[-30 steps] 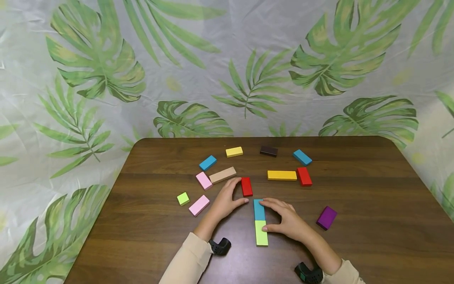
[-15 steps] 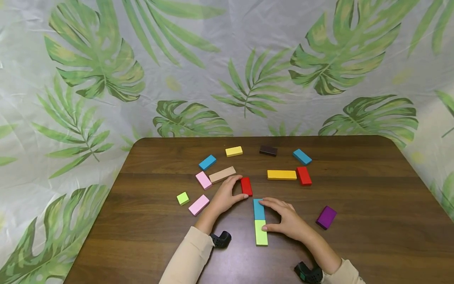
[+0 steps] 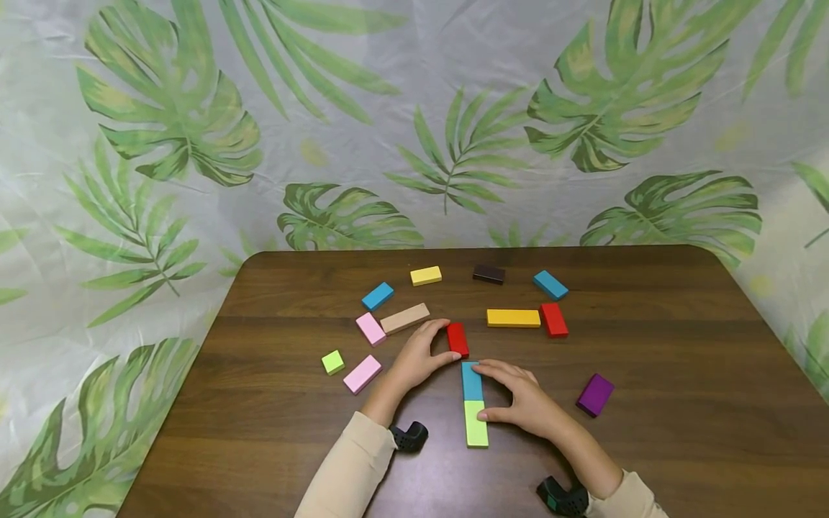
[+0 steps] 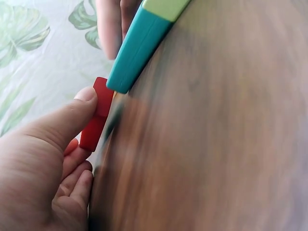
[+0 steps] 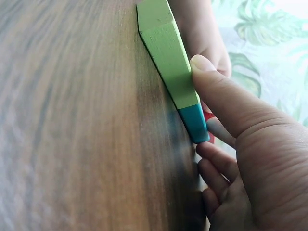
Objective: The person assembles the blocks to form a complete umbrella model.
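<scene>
Thumb and fingers of my left hand (image 3: 414, 363) pinch a small red block (image 3: 458, 340) lying flat; in the left wrist view the thumb presses the near part of the red block (image 4: 96, 115). Just below its lower end, a blue block (image 3: 472, 381) and a light green block (image 3: 476, 424) lie end to end in one column. My right hand (image 3: 524, 399) rests along their right side, an index fingertip on the blue block and the thumb against the green one. In the right wrist view, the thumb touches the edge of the green block (image 5: 166, 62).
Left of the hands lie two pink blocks (image 3: 363, 374), a small green block (image 3: 333, 362) and a tan block (image 3: 404, 318). Farther back are blue, yellow and black (image 3: 488, 274) blocks. An orange block (image 3: 513, 318) touches another red one (image 3: 553, 319); a purple block (image 3: 595, 395) lies right.
My left hand has closed its thumb onto the red block and shifted it slightly right, nearer the top of the blue block. The right hand has kept its place.
</scene>
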Demonstrator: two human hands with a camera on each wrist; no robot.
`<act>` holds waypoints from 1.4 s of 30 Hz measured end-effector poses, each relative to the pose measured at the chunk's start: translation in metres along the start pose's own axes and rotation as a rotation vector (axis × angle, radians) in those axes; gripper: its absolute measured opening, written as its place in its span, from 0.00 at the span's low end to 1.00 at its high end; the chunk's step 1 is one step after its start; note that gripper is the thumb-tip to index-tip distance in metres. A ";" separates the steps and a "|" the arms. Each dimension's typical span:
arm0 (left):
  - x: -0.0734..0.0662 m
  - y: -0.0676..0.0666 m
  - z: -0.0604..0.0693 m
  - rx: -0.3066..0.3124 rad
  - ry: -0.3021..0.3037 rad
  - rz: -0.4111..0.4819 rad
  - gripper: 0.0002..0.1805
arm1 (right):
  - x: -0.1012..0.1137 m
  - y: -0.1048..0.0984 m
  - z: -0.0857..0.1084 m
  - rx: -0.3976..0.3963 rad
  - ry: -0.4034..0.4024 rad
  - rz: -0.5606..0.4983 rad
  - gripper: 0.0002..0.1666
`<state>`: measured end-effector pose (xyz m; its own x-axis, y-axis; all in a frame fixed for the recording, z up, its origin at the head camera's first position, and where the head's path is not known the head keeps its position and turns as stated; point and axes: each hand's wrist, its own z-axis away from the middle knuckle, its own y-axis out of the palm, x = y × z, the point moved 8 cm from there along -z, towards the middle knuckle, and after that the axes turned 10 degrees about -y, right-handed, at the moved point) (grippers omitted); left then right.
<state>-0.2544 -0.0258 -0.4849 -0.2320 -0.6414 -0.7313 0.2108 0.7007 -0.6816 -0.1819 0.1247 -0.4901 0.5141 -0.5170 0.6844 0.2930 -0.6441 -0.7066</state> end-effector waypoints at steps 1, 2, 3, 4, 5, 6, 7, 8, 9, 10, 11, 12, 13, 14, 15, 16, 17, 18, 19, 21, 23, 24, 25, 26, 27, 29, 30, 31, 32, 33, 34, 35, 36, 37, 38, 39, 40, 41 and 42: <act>-0.001 0.001 0.000 0.003 0.001 0.000 0.35 | 0.000 0.000 0.000 -0.001 -0.002 0.000 0.43; -0.002 0.002 0.000 0.006 0.001 0.003 0.35 | 0.001 0.000 0.000 -0.002 -0.005 0.001 0.44; -0.002 0.003 0.000 0.009 0.000 0.004 0.35 | 0.001 0.000 0.000 -0.003 -0.008 0.002 0.44; -0.003 0.003 0.000 0.008 0.005 0.003 0.35 | 0.001 0.000 -0.001 -0.004 -0.011 0.003 0.44; -0.003 0.004 0.000 0.007 0.008 0.003 0.35 | 0.001 0.000 -0.001 -0.004 -0.013 0.003 0.44; -0.004 0.005 0.000 0.009 0.009 0.002 0.35 | 0.001 0.000 -0.001 -0.004 -0.014 0.002 0.44; -0.004 0.005 0.000 0.008 0.014 -0.001 0.35 | 0.001 0.000 -0.001 -0.005 -0.016 0.001 0.44; -0.005 0.006 0.000 0.007 0.019 -0.002 0.35 | 0.001 0.000 -0.001 -0.005 -0.017 0.001 0.44; -0.005 0.006 0.000 0.005 0.026 -0.005 0.35 | 0.000 0.000 -0.001 -0.006 -0.017 0.001 0.43; -0.005 0.007 0.000 0.003 0.034 -0.007 0.34 | 0.000 0.000 -0.001 -0.006 -0.017 0.001 0.43; -0.006 0.007 0.000 0.005 0.037 -0.003 0.34 | 0.001 0.000 0.000 -0.008 -0.017 -0.001 0.43; -0.006 0.008 0.000 0.007 0.042 -0.001 0.33 | 0.001 -0.001 0.000 -0.008 -0.017 -0.003 0.43; -0.006 0.008 0.000 0.008 0.048 0.001 0.32 | 0.001 -0.001 0.000 -0.009 -0.017 -0.004 0.43; -0.006 0.009 0.000 0.008 0.052 0.005 0.32 | 0.001 -0.001 0.000 -0.009 -0.015 -0.004 0.43; -0.006 0.009 0.000 0.008 0.057 0.008 0.31 | 0.001 -0.001 0.000 -0.008 -0.015 -0.004 0.43; -0.006 0.010 0.000 0.009 0.060 0.012 0.30 | 0.001 -0.001 0.000 -0.007 -0.015 -0.003 0.43; -0.006 0.010 0.000 0.011 0.063 0.015 0.29 | 0.001 -0.001 0.000 -0.007 -0.015 -0.003 0.43; -0.007 0.010 0.000 0.010 0.069 0.016 0.29 | 0.001 -0.001 0.000 -0.007 -0.015 -0.003 0.43; -0.007 0.010 0.000 0.011 0.071 0.016 0.29 | 0.001 -0.001 0.000 -0.007 -0.015 -0.002 0.43; -0.007 0.010 0.000 0.013 0.076 0.015 0.29 | 0.001 -0.001 0.000 -0.008 -0.017 -0.001 0.43; -0.008 0.010 -0.001 0.017 0.081 0.010 0.29 | 0.002 -0.001 0.000 -0.009 -0.016 -0.007 0.43; -0.008 0.010 -0.001 0.020 0.084 0.008 0.29 | 0.002 -0.001 0.000 -0.009 -0.016 -0.010 0.43; -0.008 0.010 -0.001 0.023 0.085 0.006 0.29 | 0.002 -0.001 -0.001 -0.008 -0.017 -0.011 0.43; -0.008 0.010 -0.001 0.026 0.088 0.002 0.29 | 0.002 -0.001 -0.001 -0.007 -0.019 -0.013 0.43; -0.009 0.010 -0.001 0.028 0.092 -0.004 0.29 | 0.003 -0.001 -0.001 -0.007 -0.020 -0.014 0.43; -0.009 0.010 -0.001 0.034 0.098 -0.013 0.29 | 0.003 -0.001 -0.001 -0.008 -0.021 -0.020 0.43; -0.009 0.010 0.000 0.037 0.101 -0.018 0.30 | 0.003 -0.001 -0.001 -0.008 -0.022 -0.021 0.43; -0.010 0.010 0.000 0.039 0.103 -0.023 0.30 | 0.003 -0.001 -0.001 -0.008 -0.026 -0.018 0.43; -0.010 0.010 0.000 0.043 0.106 -0.027 0.30 | 0.003 -0.001 -0.001 -0.009 -0.027 -0.018 0.43; -0.011 0.010 0.000 0.042 0.114 -0.032 0.29 | 0.003 -0.001 -0.001 -0.010 -0.028 -0.016 0.43; -0.011 0.010 0.000 0.045 0.119 -0.035 0.28 | 0.003 -0.001 -0.001 -0.011 -0.030 -0.015 0.43; -0.012 0.011 0.000 0.045 0.126 -0.041 0.27 | 0.003 -0.001 -0.001 -0.013 -0.031 -0.013 0.43; -0.013 0.011 0.000 0.044 0.133 -0.047 0.26 | 0.003 -0.001 -0.001 -0.014 -0.033 -0.012 0.43; -0.013 0.011 0.000 0.043 0.139 -0.052 0.25 | 0.003 -0.001 -0.001 -0.014 -0.033 -0.011 0.43; -0.014 0.011 0.000 0.042 0.144 -0.057 0.24 | 0.003 -0.001 -0.001 -0.015 -0.032 -0.013 0.43; -0.014 0.011 0.000 0.039 0.150 -0.065 0.24 | 0.003 -0.001 -0.002 -0.016 -0.033 -0.013 0.43; -0.014 0.011 0.000 0.041 0.149 -0.070 0.23 | 0.003 -0.001 -0.002 -0.016 -0.034 -0.014 0.43; -0.014 0.012 0.000 0.040 0.150 -0.076 0.23 | 0.003 -0.001 -0.002 -0.016 -0.034 -0.015 0.43; -0.014 0.012 0.000 0.040 0.150 -0.079 0.23 | 0.003 -0.001 -0.002 -0.015 -0.036 -0.015 0.43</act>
<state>-0.2486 -0.0081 -0.4827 -0.3876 -0.6386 -0.6648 0.2230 0.6348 -0.7398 -0.1820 0.1227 -0.4870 0.5382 -0.4870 0.6879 0.2890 -0.6601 -0.6934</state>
